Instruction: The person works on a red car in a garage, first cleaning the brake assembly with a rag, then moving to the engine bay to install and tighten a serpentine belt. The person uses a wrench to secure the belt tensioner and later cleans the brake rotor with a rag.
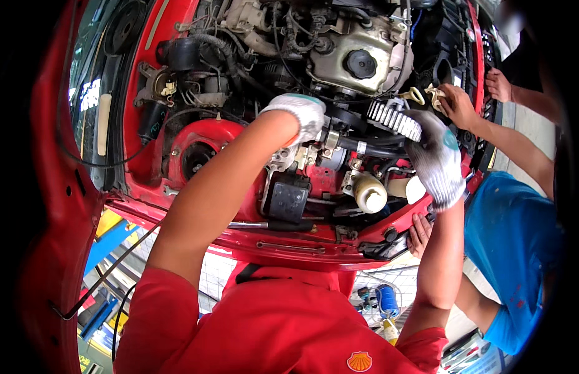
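My left hand (296,118), in a white glove, reaches among the engine parts below the silver valve cover (339,65), at a dark hose or belt area; its fingertips are hidden. My right hand (436,156), in a grey-and-white glove, is closed on a silver toothed pulley (392,121), held above a black hose (370,148) at the right of the engine. A white-capped reservoir (370,193) sits just below that hand.
A red fender (289,252) runs along my body, with a ratchet (252,225) and wrench (289,248) on it. At the right, a co-worker in blue (507,243) grips a cloth (436,96) with one hand and the car's edge with another. Another person's hand (498,84) rests beyond.
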